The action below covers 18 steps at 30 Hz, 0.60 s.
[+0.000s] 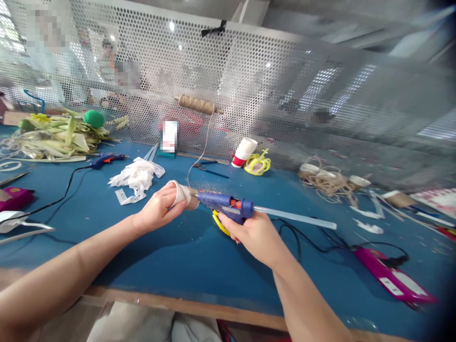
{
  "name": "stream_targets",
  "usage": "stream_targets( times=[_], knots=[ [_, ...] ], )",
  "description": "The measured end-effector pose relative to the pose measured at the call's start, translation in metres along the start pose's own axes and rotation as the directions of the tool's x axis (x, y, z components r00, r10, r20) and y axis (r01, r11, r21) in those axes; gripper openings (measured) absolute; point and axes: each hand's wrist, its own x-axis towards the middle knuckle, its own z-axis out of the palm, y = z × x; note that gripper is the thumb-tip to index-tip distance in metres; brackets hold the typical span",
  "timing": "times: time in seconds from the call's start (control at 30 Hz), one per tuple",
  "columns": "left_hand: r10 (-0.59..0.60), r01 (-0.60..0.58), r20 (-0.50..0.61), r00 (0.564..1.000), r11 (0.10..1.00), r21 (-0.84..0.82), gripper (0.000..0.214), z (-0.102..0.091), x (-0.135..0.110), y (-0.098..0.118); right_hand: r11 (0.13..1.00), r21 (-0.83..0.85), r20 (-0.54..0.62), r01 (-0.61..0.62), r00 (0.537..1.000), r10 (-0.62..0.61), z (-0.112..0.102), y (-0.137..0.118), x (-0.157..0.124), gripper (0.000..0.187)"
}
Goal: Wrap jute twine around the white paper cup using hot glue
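My left hand [161, 207] grips a white paper cup [181, 194] tipped on its side, its open mouth toward the left. Twine covers the cup's base end, and a strand of twine [205, 142] runs from there up to a spool [197, 103]. In my right hand [257, 233] is a blue glue gun [224, 203], its nozzle at the cup's base; whether it touches, I cannot tell. A long clear glue stick [299, 217] sticks out of its back. Behind the gun, partly hidden, lies something with a yellow handle [221, 223].
Another glue gun [107, 160] and crumpled white plastic [137, 178] lie left, near corn husks [57, 137]. A red-and-white cup [244, 152] and a yellow crown [257, 164] stand by the perforated metal screen [142, 57]. At right are tangled twine [329, 183] and a magenta power strip [392, 275] with black cords.
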Motion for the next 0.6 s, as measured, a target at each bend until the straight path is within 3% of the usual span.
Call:
stream_targets(
  times=[0.1, 0.2, 0.33, 0.47, 0.6],
  knots=[
    [0.068, -0.068, -0.005, 0.998, 0.998, 0.005, 0.019, -0.001, 0.001, 0.001, 0.998, 0.059, 0.021, -0.038, 0.999, 0.037, -0.001, -0.002, 0.001, 0.031],
    [0.058, -0.058, 0.001, 0.998, 0.998, -0.013, 0.019, -0.001, 0.001, 0.001, 0.996, 0.070, 0.020, -0.049, 0.999, 0.048, -0.001, -0.001, 0.001, 0.030],
    [-0.161, 0.162, 0.014, 0.987, 0.981, -0.110, 0.023, 0.001, -0.001, 0.001, 1.000, 0.003, 0.011, 0.009, 1.000, -0.009, 0.001, 0.001, 0.000, 0.029],
    [-0.413, 0.415, 0.051, 0.909, 0.887, -0.204, 0.025, 0.003, -0.004, 0.001, 0.989, -0.115, -0.044, 0.095, 0.994, -0.101, 0.006, 0.001, -0.002, 0.027],
    [-0.497, 0.498, 0.074, 0.865, 0.828, -0.257, 0.026, 0.004, -0.004, 0.002, 0.974, -0.170, -0.051, 0.153, 0.985, -0.164, 0.010, 0.000, -0.003, 0.028]
  ],
)
